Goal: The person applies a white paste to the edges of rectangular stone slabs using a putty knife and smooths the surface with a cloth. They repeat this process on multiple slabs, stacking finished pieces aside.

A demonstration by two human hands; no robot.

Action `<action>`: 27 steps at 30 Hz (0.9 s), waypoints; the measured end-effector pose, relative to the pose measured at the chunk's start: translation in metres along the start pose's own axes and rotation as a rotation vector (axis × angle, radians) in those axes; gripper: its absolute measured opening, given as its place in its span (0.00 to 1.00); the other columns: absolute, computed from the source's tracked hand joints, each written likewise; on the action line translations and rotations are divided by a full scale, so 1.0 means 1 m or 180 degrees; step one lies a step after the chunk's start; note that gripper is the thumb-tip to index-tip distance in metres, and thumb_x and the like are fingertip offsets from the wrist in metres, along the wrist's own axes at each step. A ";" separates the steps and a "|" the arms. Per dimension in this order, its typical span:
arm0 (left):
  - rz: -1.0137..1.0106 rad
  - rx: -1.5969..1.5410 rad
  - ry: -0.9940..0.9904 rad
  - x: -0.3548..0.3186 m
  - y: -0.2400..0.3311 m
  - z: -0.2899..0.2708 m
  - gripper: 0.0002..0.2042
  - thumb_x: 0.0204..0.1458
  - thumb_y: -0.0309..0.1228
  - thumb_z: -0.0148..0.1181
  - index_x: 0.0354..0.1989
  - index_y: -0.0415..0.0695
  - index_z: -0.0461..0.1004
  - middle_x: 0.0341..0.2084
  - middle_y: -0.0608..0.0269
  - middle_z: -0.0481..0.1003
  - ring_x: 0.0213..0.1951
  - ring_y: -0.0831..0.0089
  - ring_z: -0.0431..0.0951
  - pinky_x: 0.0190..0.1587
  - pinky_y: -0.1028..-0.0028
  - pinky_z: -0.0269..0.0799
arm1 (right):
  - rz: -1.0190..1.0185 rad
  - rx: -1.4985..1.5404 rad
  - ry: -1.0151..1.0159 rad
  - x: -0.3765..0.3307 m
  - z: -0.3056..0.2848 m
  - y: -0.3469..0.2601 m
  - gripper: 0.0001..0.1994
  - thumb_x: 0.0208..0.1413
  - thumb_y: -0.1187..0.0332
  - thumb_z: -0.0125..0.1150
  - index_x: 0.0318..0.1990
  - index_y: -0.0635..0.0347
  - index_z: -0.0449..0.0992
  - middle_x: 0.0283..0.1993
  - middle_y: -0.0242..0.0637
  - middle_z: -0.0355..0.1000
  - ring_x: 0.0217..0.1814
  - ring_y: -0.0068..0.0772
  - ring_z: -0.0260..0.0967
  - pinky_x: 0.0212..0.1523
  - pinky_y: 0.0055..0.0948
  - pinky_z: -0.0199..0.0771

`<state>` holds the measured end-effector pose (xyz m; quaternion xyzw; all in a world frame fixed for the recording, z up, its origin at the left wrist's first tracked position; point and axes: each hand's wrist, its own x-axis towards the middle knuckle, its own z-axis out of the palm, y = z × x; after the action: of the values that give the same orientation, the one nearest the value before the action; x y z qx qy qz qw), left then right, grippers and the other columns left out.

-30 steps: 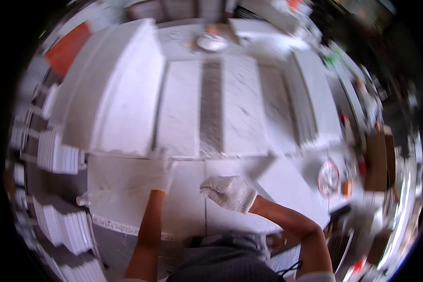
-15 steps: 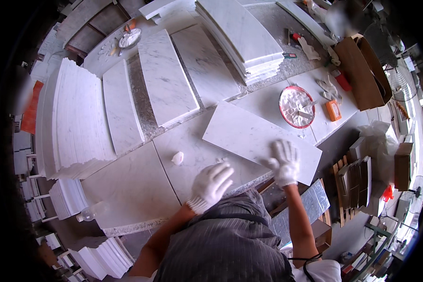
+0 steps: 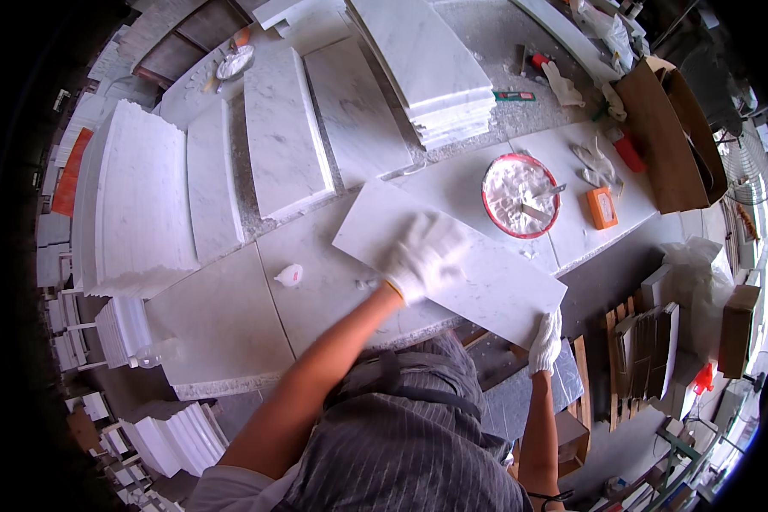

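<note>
A white marble slab lies aslant on the bench, its right end reaching past the front edge. My left hand, in a white knit glove, lies over the slab's left half with fingers stretched out; motion blurs it. At the slab's near right corner is my right hand, also gloved, holding the edge; its thumb and the underside are hidden. Behind the slab stands a red-rimmed bowl of white paste with scrapers in it. A small crumpled white piece rests left of the slab.
Marble panels lie side by side at the back, near a tall slab stack and another stack. An orange box, a cardboard box and a green-handled tool are to the right. A clear bottle lies at the left.
My left hand has moved right and forward onto the slab. My right hand has gone from flat on the slab's top to its near right corner. The view has shifted slightly.
</note>
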<state>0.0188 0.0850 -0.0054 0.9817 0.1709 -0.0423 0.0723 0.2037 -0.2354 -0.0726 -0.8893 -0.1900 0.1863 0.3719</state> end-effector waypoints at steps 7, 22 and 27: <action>-0.1699 0.0383 0.1036 -0.053 -0.100 0.018 0.35 0.60 0.54 0.53 0.71 0.44 0.60 0.71 0.54 0.59 0.72 0.54 0.55 0.73 0.53 0.44 | 0.0056 0.0573 0.0059 0.002 0.007 0.003 0.26 0.72 0.54 0.42 0.64 0.66 0.68 0.64 0.49 0.70 0.65 0.46 0.67 0.66 0.38 0.62; -0.0395 0.0237 -0.0648 0.025 0.062 0.010 0.41 0.62 0.65 0.27 0.77 0.51 0.40 0.78 0.60 0.35 0.78 0.61 0.33 0.76 0.54 0.21 | 0.1096 0.1936 -0.0080 -0.002 0.012 0.004 0.30 0.73 0.48 0.39 0.62 0.69 0.71 0.55 0.35 0.73 0.56 0.25 0.65 0.61 0.31 0.64; 0.0423 0.0111 -0.0768 0.068 0.126 0.018 0.40 0.62 0.65 0.25 0.77 0.54 0.39 0.78 0.65 0.33 0.78 0.66 0.30 0.76 0.56 0.20 | 0.1344 0.2560 0.0011 -0.013 -0.004 0.033 0.34 0.72 0.45 0.34 0.68 0.67 0.64 0.69 0.48 0.64 0.71 0.41 0.62 0.72 0.38 0.56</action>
<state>0.1243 -0.0131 -0.0138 0.9798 0.0947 -0.1582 0.0778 0.2009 -0.2660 -0.0917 -0.6937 0.0837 0.3157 0.6420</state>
